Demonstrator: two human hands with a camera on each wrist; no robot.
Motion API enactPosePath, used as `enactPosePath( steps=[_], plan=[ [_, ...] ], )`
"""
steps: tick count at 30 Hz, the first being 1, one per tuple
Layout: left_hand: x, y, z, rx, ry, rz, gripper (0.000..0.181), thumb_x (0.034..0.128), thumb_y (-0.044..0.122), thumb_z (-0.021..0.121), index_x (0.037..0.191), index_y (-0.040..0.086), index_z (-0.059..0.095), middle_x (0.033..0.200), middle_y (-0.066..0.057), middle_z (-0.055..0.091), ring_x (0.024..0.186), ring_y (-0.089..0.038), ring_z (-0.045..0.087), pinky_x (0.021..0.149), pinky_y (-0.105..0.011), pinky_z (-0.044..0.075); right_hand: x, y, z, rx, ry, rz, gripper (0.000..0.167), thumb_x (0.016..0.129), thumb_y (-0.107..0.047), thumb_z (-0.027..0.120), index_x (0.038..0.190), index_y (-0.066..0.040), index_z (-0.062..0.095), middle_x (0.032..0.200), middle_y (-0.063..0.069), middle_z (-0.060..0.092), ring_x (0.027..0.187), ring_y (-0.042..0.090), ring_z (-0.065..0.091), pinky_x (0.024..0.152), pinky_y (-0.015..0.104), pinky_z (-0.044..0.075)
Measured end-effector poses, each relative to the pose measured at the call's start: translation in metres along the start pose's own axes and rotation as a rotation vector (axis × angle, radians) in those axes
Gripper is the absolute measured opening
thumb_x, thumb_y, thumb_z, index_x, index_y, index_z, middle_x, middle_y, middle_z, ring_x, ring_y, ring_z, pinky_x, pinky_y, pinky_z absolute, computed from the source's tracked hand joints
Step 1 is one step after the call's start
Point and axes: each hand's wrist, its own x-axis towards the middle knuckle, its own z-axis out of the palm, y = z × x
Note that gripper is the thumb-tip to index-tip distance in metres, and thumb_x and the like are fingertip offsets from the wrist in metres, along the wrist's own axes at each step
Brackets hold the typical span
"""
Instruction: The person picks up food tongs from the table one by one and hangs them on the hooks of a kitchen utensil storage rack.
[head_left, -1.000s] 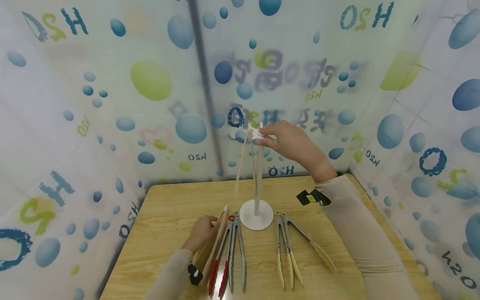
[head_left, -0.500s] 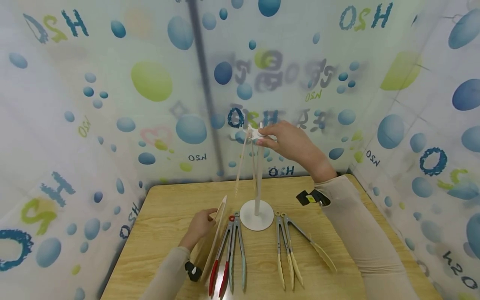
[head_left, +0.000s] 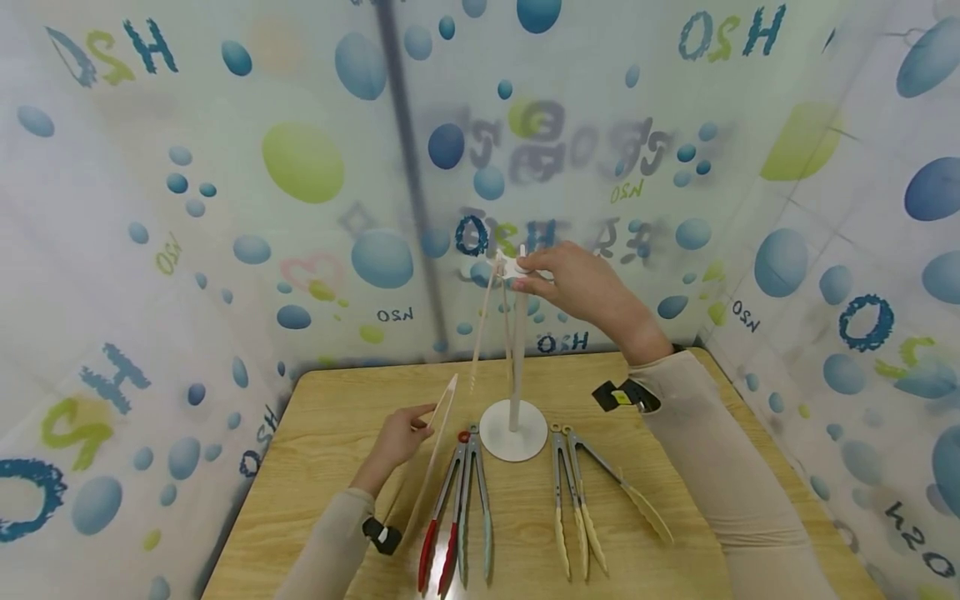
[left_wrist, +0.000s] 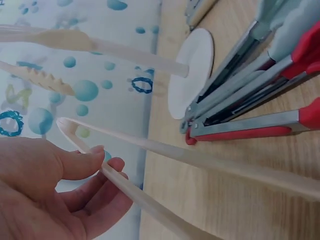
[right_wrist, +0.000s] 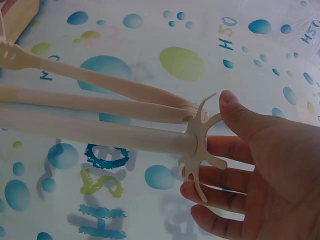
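My left hand (head_left: 397,437) pinches one arm of cream plastic tongs (left_wrist: 200,159) near the hinged end, between thumb and fingers. These tongs stand lifted and slanted, hinge upward, left of a white stand (head_left: 517,358). My right hand (head_left: 573,279) grips the stand's hooked top (right_wrist: 197,140), thumb at one hook and fingers at the others. A second pair of cream tongs (right_wrist: 125,82) hangs from a hook there, its two arms pointing down beside the pole.
Red-tipped tongs (head_left: 426,550) and teal-tipped tongs (head_left: 487,533) lie left of the stand's round base (head_left: 532,444). Yellow-tipped tongs (head_left: 651,515) lie to its right. All are on a wooden table (head_left: 337,400), with a patterned curtain (head_left: 300,242) behind.
My left hand has raised the cream tongs off the table, moving slightly left and away from me. My right hand stays on the stand's top.
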Motion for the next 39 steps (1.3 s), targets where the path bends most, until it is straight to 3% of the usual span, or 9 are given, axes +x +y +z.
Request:
enactPosePath(
  steps=[8,19,26,33,39],
  plan=[
    [0.0,0.011,-0.011,-0.033,0.067,0.029,0.044,0.09,0.007,0.07,0.133,0.011,0.064,0.103,-0.022,0.073,0.085,-0.03,0.071,0.065,-0.036,0.058,0.0,-0.001,0.002,0.004,0.005,0.011,0.052,0.098,-0.047,0.055,0.143,-0.02,0.055,0.145,0.01,0.056,0.14,0.034,0.045,0.107,0.054,0.045],
    [0.003,0.027,-0.028,-0.078,0.163,0.074,0.045,0.0889,0.005,0.071,0.133,0.009,0.063,0.095,-0.02,0.074,0.074,-0.025,0.07,0.057,-0.027,0.052,-0.001,-0.002,0.001,-0.015,0.006,0.029,0.054,0.098,-0.05,0.054,0.144,-0.022,0.053,0.147,0.008,0.055,0.139,0.034,0.045,0.101,0.054,0.049],
    [0.005,0.037,-0.034,-0.096,0.223,0.146,0.046,0.0872,0.003,0.072,0.132,0.006,0.064,0.092,-0.018,0.075,0.078,-0.027,0.07,0.06,-0.022,0.051,-0.001,-0.004,0.001,-0.02,0.003,0.039,0.054,0.098,-0.05,0.053,0.144,-0.022,0.053,0.147,0.009,0.054,0.139,0.034,0.045,0.104,0.054,0.048],
    [0.006,0.048,-0.04,-0.091,0.272,0.238,0.046,0.0862,0.003,0.073,0.131,0.003,0.064,0.091,-0.018,0.075,0.079,-0.032,0.072,0.064,-0.032,0.058,-0.001,-0.004,0.002,-0.02,0.007,0.043,0.055,0.098,-0.051,0.053,0.144,-0.021,0.053,0.147,0.009,0.055,0.139,0.034,0.045,0.103,0.054,0.048],
    [0.004,0.061,-0.047,-0.143,0.273,0.223,0.046,0.0877,0.007,0.073,0.133,0.008,0.063,0.097,-0.02,0.075,0.086,-0.034,0.072,0.065,-0.031,0.058,-0.001,-0.005,0.002,-0.024,0.012,0.044,0.055,0.098,-0.051,0.053,0.144,-0.021,0.053,0.146,0.009,0.055,0.139,0.034,0.045,0.102,0.054,0.048]
  ],
)
